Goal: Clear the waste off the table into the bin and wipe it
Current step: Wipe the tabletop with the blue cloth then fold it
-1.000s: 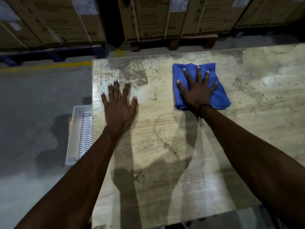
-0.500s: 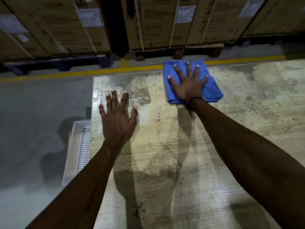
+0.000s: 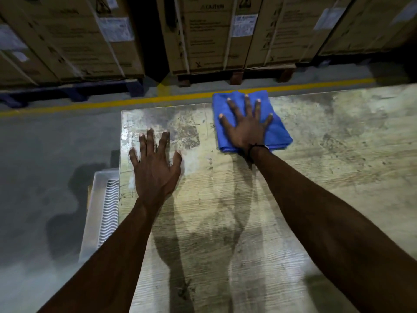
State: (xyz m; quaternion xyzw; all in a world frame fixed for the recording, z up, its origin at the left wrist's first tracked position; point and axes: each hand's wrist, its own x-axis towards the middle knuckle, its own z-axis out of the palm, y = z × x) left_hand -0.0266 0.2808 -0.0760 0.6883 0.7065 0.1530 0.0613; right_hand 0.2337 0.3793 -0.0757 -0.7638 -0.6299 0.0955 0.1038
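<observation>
Right hand (image 3: 247, 126), fingers spread flat, presses the folded blue cloth (image 3: 277, 132) at the table's (image 3: 338, 177) upper-centre edge to wipe; left hand (image 3: 155, 168), flat and open, likely braces.

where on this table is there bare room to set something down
Bare patches on the worn wooden table: the wide stretch right of the folded blue cloth, and the near middle between the forearms. Crowded: the far left corner under the left hand, and the far edge where the right hand presses the cloth.

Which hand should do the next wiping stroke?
Right. The right hand already lies flat on the blue cloth at the table's far edge; the left hand rests on bare tabletop.
</observation>
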